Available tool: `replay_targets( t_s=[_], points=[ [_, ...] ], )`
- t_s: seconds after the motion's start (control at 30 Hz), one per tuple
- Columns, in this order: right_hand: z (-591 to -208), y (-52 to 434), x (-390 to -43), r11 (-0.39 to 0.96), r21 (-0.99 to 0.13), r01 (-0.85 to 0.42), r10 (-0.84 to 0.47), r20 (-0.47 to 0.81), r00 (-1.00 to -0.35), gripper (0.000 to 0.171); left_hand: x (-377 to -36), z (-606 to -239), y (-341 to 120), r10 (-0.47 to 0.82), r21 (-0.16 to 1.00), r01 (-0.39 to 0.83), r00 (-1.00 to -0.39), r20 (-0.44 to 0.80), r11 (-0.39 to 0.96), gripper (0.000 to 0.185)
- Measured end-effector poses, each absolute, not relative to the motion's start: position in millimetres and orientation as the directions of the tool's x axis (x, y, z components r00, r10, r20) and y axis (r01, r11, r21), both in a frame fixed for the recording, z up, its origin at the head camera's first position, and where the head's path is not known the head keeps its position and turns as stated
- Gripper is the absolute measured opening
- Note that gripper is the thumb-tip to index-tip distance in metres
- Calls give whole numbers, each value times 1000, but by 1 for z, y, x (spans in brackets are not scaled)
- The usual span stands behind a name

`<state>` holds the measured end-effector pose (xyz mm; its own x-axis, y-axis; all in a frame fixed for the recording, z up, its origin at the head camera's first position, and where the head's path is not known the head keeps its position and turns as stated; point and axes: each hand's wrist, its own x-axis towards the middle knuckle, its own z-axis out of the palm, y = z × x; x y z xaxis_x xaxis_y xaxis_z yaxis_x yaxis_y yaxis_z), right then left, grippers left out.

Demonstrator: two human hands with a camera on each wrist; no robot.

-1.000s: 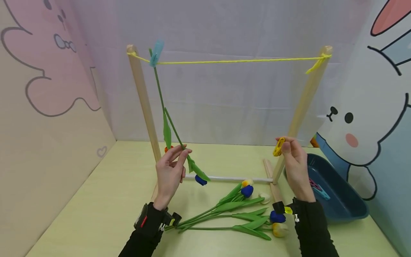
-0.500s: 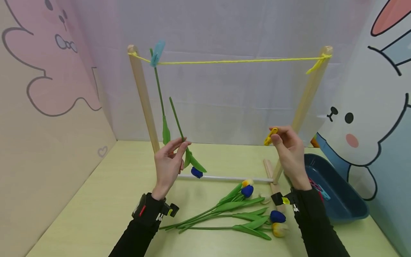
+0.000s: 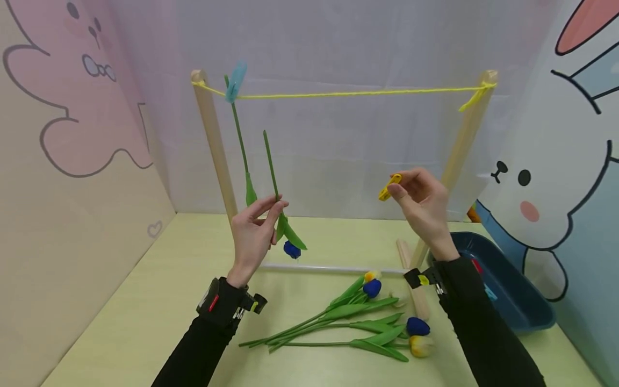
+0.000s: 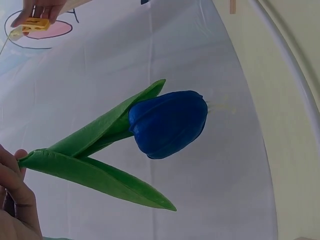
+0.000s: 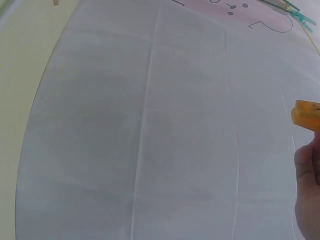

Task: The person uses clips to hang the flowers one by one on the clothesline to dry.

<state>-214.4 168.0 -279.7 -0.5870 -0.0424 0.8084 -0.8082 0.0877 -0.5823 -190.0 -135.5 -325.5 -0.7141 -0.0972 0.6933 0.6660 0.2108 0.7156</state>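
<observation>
Between thumb and fingers my left hand (image 3: 255,234) pinches the green stem of a blue tulip (image 3: 292,249), bloom down and cut end up. The left wrist view shows its blue bloom (image 4: 169,124) and two long leaves close up. My right hand (image 3: 424,204) holds a yellow clothespin (image 3: 389,187) by thumb and fingers, below the yellow string (image 3: 358,93). In the right wrist view only part of that clothespin (image 5: 306,115) shows at the edge. A light-blue clothespin (image 3: 236,81) fixes another stem (image 3: 239,134) to the string's left end; its bloom is hidden behind my left hand.
Two wooden posts (image 3: 213,140) carry the string, with a pale bar (image 3: 329,268) low between them. Several tulips (image 3: 333,320) with blue, yellow and white blooms lie on the table (image 3: 145,322). A dark blue tray (image 3: 524,301) with clothespins stands at the right.
My left hand has lifted the blue tulip, and its stem has come away from the hanging one. The right hand has moved up and left with the yellow clothespin.
</observation>
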Motion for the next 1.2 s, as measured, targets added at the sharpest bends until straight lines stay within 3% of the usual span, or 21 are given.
replay_targets(
  t_s=[0.33,0.73,1.2],
  points=[
    [-252,146,-229,84,-545,-834,-138,823,-551,21,-197,-312,-138,-95,679,681,-683,724,276,24],
    [-205,120,-230,70,-497,-865,-185,846,-500,26,-206,-294,-141,-99,677,695,-676,730,244,22],
    [-161,92,-231,146,-319,-936,-355,867,-350,34,-211,-275,-144,-118,686,694,-679,724,220,23]
  ],
)
